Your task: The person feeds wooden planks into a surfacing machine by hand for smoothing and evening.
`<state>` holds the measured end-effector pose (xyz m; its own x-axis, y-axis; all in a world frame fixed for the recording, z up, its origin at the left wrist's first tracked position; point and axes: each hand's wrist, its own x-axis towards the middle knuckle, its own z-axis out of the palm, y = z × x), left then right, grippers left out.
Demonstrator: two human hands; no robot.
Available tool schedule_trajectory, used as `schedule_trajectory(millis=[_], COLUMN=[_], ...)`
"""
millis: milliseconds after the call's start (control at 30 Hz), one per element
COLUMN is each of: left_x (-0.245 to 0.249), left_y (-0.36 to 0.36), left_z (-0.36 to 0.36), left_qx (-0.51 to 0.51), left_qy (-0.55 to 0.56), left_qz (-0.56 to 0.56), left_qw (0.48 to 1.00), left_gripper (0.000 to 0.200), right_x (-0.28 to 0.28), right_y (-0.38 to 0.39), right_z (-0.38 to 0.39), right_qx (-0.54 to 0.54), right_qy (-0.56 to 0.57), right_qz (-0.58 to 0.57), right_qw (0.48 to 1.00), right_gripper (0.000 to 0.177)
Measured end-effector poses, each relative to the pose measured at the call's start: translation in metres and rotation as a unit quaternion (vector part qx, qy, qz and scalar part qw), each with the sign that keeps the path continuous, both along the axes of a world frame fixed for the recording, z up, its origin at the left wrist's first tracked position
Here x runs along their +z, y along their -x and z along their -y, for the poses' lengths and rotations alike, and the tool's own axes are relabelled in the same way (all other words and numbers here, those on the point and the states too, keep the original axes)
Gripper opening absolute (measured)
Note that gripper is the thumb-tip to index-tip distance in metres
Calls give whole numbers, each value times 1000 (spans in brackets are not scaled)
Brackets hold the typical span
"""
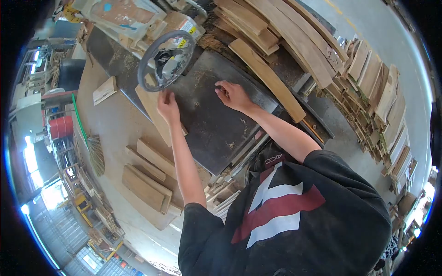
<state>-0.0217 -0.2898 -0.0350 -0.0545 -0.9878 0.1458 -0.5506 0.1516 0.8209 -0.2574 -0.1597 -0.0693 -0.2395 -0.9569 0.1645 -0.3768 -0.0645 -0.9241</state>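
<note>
2 bare hands lie on the dark table (216, 133) of a woodworking machine. The left hand (168, 106) closes narrow on the far end of a wooden piece (154, 120), probably to keep it flat and steady just near the gray ring (140, 72) that stands over the table. The right hand (232, 95) is further right, its fingers bent narrow with the tips on the bare metal, and I see nothing in it; it seems only to lean there. The wooden piece is pale, flat and long, with straight edges. Many long planks (276, 37) are stacked at the far right, and shorter boards (147, 184) lie near left.
</note>
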Motion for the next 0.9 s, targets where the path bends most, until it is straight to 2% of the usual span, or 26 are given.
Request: schedule_trajectory(millis=[67, 100, 133, 233, 267, 333, 400, 467, 567, 667, 767, 833, 900], left_x=[-11, -33, -33, -18, -23, -54, -68, -70, -55, -43, -60, -54, -43], left_y=[9, -2, 6, 20, 22, 10, 10, 7, 4, 7, -17, -14, 0], left_z=[23, 39, 40, 30, 34, 40, 40, 38, 40, 49, 64, 57, 56], left_qx=[94, 58, 50, 36, 29, 43, 48, 55, 24, 29, 25, 38, 57], left_qy=[-80, -80, -84, -67, -70, -70, -60, -51, -45, -60, 71, 82, 134], left_qz=[-154, -140, -136, -9, -4, -89, -111, -135, -143, -91, 132, 127, 125], left_qw=[980, 985, 986, 997, 997, 993, 991, 988, 988, 994, 988, 988, 981], left_gripper=[39, 50, 50, 49, 49, 51, 53, 55, 46, 39, 28, 30, 33], right_x=[-1, 1, 1, 2, 3, 12, 14, 15, 14, 12, 7, 9, 11], right_y=[1, 1, 1, 1, 1, 6, 7, 6, 5, 6, 3, 4, 3], right_z=[1, 2, 2, 3, 2, 0, 0, 0, 1, 3, 1, 0, 4], right_qx=[-8, -5, -2, -10, -17, 26, 28, 32, 32, 42, 39, 34, 13], right_qy=[-1, 4, 10, 12, 9, -23, -28, -32, -23, -56, -43, -43, -18], right_qz=[1, 18, 35, 29, 33, 48, 47, 44, 16, 21, 24, 74, 64], right_qw=[1000, 1000, 999, 999, 999, 998, 998, 998, 999, 997, 998, 996, 998], right_gripper=[27, 28, 29, 34, 34, 42, 45, 48, 49, 52, 49, 45, 43])
